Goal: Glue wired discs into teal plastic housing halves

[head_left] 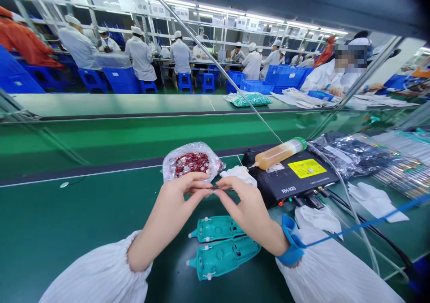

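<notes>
My left hand (173,202) and my right hand (243,202) meet at the fingertips, pinching a tiny metal part with a thin wire (215,188). Its exact form is too small to tell. Just beyond my left hand lies a clear plastic bag (192,162) of small round metal pieces with red wires. Below my hands, two teal plastic housings (215,229) (222,258) lie side by side, apart from my wrists. A white cloth (240,174) sits just beyond my right fingers.
A black RH-928 dispenser box (295,175) carries an amber syringe (280,153). A blue strap (290,242) circles my right wrist. Black bags (346,155), cables and white sheets lie to the right. Beyond the green conveyor (134,137), co-workers in white sit at benches.
</notes>
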